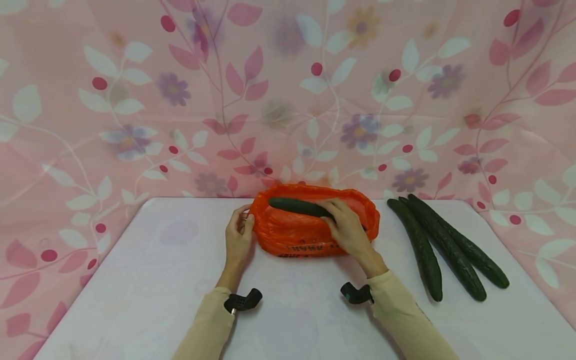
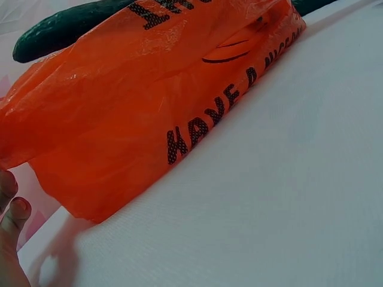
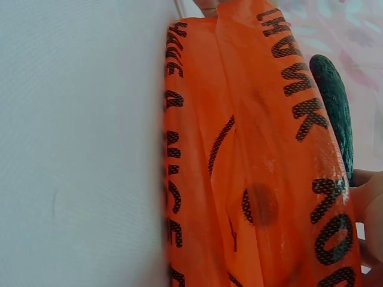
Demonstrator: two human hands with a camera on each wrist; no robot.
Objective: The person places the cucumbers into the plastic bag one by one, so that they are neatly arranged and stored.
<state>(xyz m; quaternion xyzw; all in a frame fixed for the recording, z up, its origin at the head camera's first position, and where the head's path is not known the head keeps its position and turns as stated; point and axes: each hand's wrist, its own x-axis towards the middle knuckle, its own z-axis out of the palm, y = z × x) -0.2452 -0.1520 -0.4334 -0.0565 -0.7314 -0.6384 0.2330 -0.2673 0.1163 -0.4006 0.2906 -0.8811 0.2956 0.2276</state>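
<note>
An orange plastic bag with black lettering lies on the white table, its mouth spread open upward. At its left end, my left hand holds the rim; in the left wrist view only some fingertips show beside the bag. My right hand grips a dark green cucumber from above, over the bag's mouth. The cucumber lies nearly level, its free end pointing left. In the right wrist view, part of the cucumber shows beyond the bag, and its gripped part is hidden.
Three long cucumbers lie side by side, slanted, on the table right of the bag. A floral pink cloth hangs behind the table's far edge. Each wrist wears a black camera mount.
</note>
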